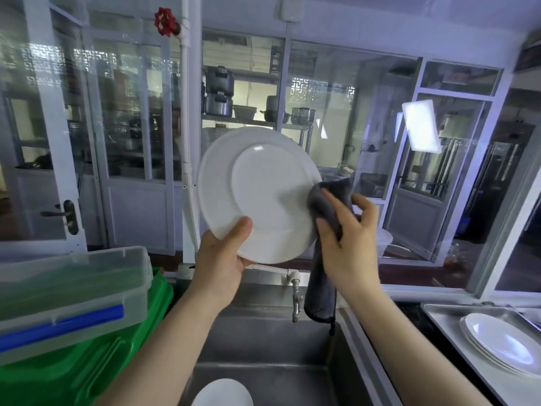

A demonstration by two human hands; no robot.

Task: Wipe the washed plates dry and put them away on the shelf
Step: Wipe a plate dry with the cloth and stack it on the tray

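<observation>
White plate (257, 194), round, glossy, broad flat rim around a shallow centre well; a small highlight near the top of the well. Held up tilted, face toward the camera, above the steel sink (263, 341), at centre frame.

Left hand (222, 256) grips the plate at its 7 o'clock edge: thumb lies across the front of the rim, the other fingers curl behind out of sight. Clamped on the plate.

Right hand (348, 244) holds a dark grey cloth (328, 224) against the plate's edge at about 4 o'clock. Fingers curled round the bunched cloth, fingertips pressing it to the rim; the cloth wraps over the edge, and its loose tail hangs straight down toward the sink, just beside the tap (296, 300).

Another white plate (222, 394) lies in the sink basin at 6 o'clock of the frame, partly cut off by the bottom edge.

At 4 o'clock, a stack of white plates (500, 347) rests on a metal tray (439, 315) on the worktop, well apart from the hands.

At 8 o'clock, a clear lidded container (73, 291) with a blue clip sits on a green crate (87, 361).

Beyond the sink, glass partitions; shelves with metal pots (219, 92) behind them. Red valve wheel (165, 20) on a white pipe at 11 o'clock.
</observation>
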